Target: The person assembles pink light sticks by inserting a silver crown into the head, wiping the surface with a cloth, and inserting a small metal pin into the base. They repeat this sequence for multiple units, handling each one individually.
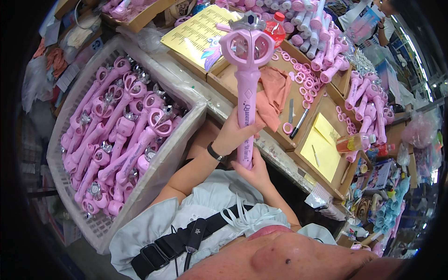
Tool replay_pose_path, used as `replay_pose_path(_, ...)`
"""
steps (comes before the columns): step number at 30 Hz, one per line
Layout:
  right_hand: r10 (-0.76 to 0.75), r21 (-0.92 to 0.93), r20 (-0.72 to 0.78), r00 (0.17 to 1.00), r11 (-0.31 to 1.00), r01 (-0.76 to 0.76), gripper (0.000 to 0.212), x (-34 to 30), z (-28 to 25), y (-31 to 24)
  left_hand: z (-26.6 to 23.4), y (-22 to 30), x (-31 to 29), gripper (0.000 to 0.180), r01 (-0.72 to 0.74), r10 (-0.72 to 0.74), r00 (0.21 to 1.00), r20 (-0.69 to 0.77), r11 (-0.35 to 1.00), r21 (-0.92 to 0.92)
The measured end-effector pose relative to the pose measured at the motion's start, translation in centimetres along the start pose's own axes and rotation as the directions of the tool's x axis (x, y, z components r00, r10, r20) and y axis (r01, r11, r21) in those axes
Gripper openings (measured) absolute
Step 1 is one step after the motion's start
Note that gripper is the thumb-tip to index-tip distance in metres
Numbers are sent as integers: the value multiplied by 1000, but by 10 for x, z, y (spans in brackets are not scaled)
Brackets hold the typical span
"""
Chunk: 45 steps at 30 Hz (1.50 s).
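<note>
A pink toy wand (248, 88) stands upright in front of me, with a silver crown and gem on top of its open, windowed head. My left hand (233, 133), with a black band at the wrist, is wrapped round the middle of the handle. Lower down, my right hand (255, 171) holds the handle's bottom end. Dark lettering runs along the shaft, partly covered by my left fingers. To the left, a white plastic crate (198, 103) lined with clear film is heaped with similar pink wands (123, 128), many with silver crowns.
Cardboard trays on the bench hold an orange cloth (275, 91), pink rings (305, 84), a knife (291, 111), a marker (299, 123) and yellow paper (322, 144). Bottles (275, 30) stand nearby. Pink wand parts (333, 51) pile up behind. Another person (387, 25) is at the far right.
</note>
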State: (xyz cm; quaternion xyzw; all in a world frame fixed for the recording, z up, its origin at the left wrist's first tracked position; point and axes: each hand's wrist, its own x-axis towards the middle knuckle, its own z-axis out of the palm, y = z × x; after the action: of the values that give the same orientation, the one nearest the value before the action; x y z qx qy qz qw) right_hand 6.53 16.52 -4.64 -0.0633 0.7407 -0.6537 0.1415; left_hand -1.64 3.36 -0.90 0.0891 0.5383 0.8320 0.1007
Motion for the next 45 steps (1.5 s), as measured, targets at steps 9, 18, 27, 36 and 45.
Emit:
replay_pose_path(9,50,-9,-97,994,999,-51,50,-13,8,19,-8,-7,15,38,52,-44,998,34,957,-286)
replay_pose_path(18,131,-45,-79,988,990,-135,51,-17,0,26,-12,-11,24,49,-5,14,1000,28,958,-287)
replay_pose_path(27,227,281,-23,974,936,-212,47,-8,-49,-15,-32,-6,77,68,-131,165,986,10,817,-562)
replay_pose_path(36,-74,-16,-671,738,996,86,20,166,-311,-58,-54,-44,-34,20,182,-182,983,6,977,-115)
replay_pose_path(45,567,434,-627,534,824,-365,34,212,-451,5,-114,28,-161,13,243,-205,969,-140,898,367)
